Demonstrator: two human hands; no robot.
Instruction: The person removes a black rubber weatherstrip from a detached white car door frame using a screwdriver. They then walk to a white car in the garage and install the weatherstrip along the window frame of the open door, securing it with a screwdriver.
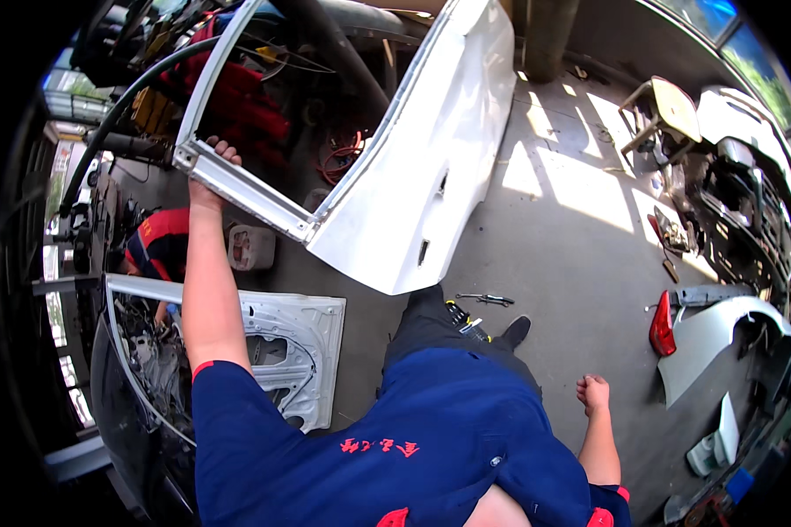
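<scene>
At the left, a co-worker in red and navy (pixel 169 233) crouches beyond a bare silver-white door panel (pixel 330 338). The person's left hand (pixel 206 188) has its fingers clamped round the lower corner of the window frame of a white car door (pixel 409 215), which slants up across the middle, above the grey floor (pixel 558 263). The door looks heavy and stiff, its painted skin smooth, probably slippery and easily scratched; the open frame seems the surer hold, with the opposite edge for a second grip. What bears its far end is hard to make out. Farther right, the right hand (pixel 593 392) hangs empty, fingers curled together, well apart from the door; beyond lie a red tail lamp (pixel 664 327) and a pale fender (pixel 721 325).
</scene>
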